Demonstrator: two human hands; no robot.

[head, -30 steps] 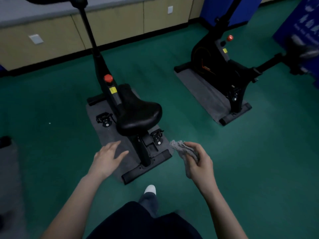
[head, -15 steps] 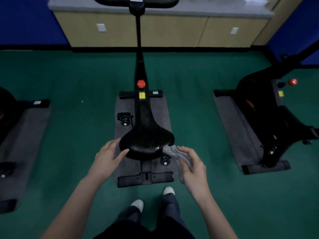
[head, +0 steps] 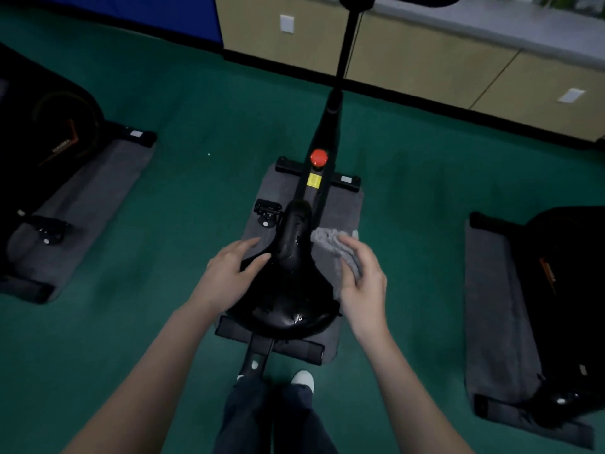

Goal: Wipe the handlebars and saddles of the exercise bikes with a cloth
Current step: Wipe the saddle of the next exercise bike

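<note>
Pressing grey cloth [head: 330,249] against saddle [head: 288,290] right flank: right hand [head: 361,283], fingers curled over it. Left hand [head: 229,275] flat, fingers straight, on saddle's left side.

Saddle [head: 288,290] is glossy black, and the cloth [head: 327,244] I've got is light grey. Floor [head: 196,191] is dark teal-green all over, with plain grey mats [head: 347,208] under the bikes. Bike frame [head: 330,129] is black with a red knob [head: 318,157] and a yellow sticker [head: 313,181]. Cabinets [head: 425,67] at the back are tan, with a blue panel [head: 147,11] next to them. White shoes [head: 302,378], dark navy trousers [head: 262,421].
</note>
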